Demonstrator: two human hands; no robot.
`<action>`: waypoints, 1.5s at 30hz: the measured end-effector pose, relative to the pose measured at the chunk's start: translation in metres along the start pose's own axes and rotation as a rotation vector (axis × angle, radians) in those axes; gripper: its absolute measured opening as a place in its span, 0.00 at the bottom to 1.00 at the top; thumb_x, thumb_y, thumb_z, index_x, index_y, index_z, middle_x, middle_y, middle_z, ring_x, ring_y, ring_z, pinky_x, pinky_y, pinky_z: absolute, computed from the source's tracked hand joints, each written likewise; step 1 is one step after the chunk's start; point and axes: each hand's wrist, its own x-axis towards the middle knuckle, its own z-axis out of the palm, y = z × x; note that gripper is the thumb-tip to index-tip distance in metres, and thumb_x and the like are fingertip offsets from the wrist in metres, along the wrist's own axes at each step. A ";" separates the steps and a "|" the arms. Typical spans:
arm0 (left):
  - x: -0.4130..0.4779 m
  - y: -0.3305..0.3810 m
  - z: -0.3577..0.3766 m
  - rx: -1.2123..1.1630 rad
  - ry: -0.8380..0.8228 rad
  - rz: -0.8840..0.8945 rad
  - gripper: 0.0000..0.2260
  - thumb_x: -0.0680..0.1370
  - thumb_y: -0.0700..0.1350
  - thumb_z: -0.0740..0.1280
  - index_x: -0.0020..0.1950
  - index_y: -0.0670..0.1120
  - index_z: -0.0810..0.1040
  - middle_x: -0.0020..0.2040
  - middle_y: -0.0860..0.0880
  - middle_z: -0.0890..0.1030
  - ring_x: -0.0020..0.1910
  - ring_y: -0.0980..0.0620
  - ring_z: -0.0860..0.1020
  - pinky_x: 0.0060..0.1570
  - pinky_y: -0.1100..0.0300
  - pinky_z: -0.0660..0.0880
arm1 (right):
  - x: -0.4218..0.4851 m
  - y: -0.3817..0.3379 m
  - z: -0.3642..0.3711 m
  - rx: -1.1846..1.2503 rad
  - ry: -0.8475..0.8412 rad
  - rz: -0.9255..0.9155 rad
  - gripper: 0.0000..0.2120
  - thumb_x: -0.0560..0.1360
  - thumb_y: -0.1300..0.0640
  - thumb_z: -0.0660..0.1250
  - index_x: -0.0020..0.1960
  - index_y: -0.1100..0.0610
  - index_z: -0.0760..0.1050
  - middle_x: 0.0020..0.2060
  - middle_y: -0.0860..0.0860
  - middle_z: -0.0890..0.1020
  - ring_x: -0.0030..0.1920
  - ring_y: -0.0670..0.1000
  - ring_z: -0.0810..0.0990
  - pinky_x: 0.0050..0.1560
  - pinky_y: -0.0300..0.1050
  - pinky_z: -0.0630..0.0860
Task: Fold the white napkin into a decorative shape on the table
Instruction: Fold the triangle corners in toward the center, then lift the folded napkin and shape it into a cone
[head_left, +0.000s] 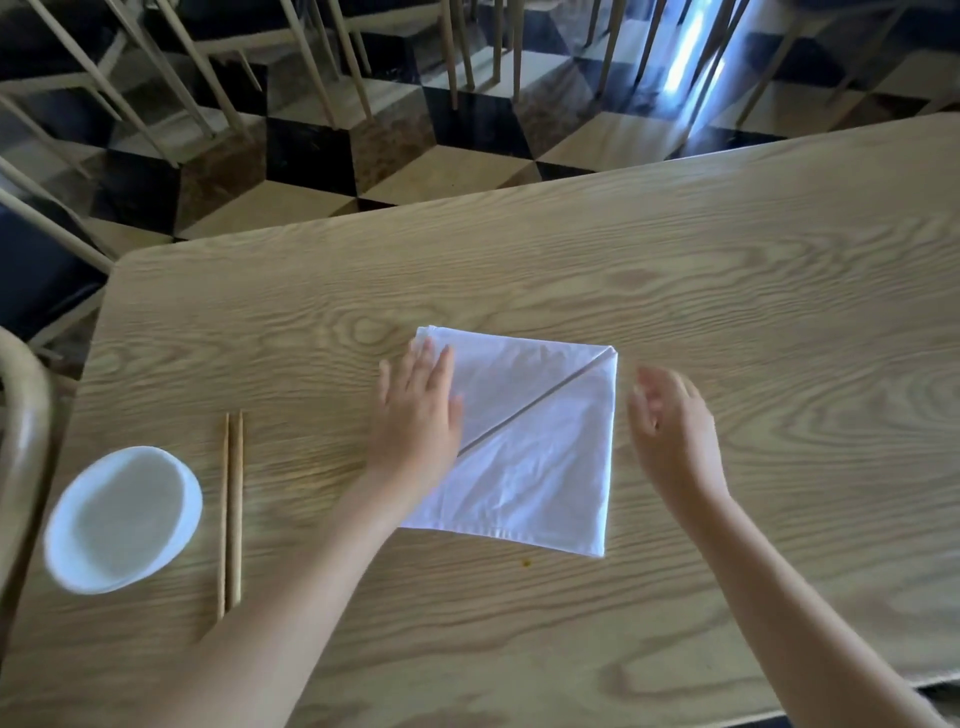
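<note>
The white napkin (540, 457) lies flat on the wooden table (727, 270) as a square, with a diagonal fold edge running from its far right corner down to the left. My left hand (418, 415) rests palm down on the napkin's left side, fingers spread and flat. My right hand (670, 426) hovers just off the napkin's right edge, fingers loosely curled, holding nothing and slightly blurred.
A white bowl (122, 519) sits at the near left of the table, with a pair of wooden chopsticks (231, 512) lying beside it. A chair back (21, 415) curves at the left edge. Chairs stand on the chequered floor beyond the table.
</note>
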 end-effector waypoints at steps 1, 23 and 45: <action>0.021 0.006 0.000 -0.027 -0.022 0.069 0.22 0.77 0.43 0.54 0.71 0.40 0.64 0.72 0.39 0.65 0.72 0.41 0.61 0.70 0.42 0.52 | -0.011 -0.001 0.000 0.059 -0.018 0.110 0.12 0.76 0.61 0.61 0.58 0.61 0.74 0.52 0.57 0.80 0.50 0.56 0.78 0.50 0.46 0.70; 0.137 0.052 -0.075 -0.111 -0.659 0.179 0.11 0.71 0.43 0.69 0.29 0.45 0.74 0.29 0.50 0.70 0.30 0.51 0.67 0.29 0.61 0.62 | 0.046 -0.070 -0.032 0.177 -0.283 0.204 0.07 0.67 0.59 0.65 0.31 0.56 0.72 0.28 0.55 0.68 0.31 0.51 0.64 0.30 0.44 0.56; 0.022 -0.004 -0.060 -0.212 0.148 0.173 0.08 0.68 0.48 0.66 0.36 0.47 0.83 0.35 0.50 0.84 0.38 0.49 0.81 0.42 0.58 0.75 | 0.037 -0.072 -0.026 -0.059 -0.376 -0.405 0.04 0.72 0.56 0.71 0.45 0.55 0.83 0.41 0.45 0.83 0.47 0.46 0.77 0.48 0.43 0.72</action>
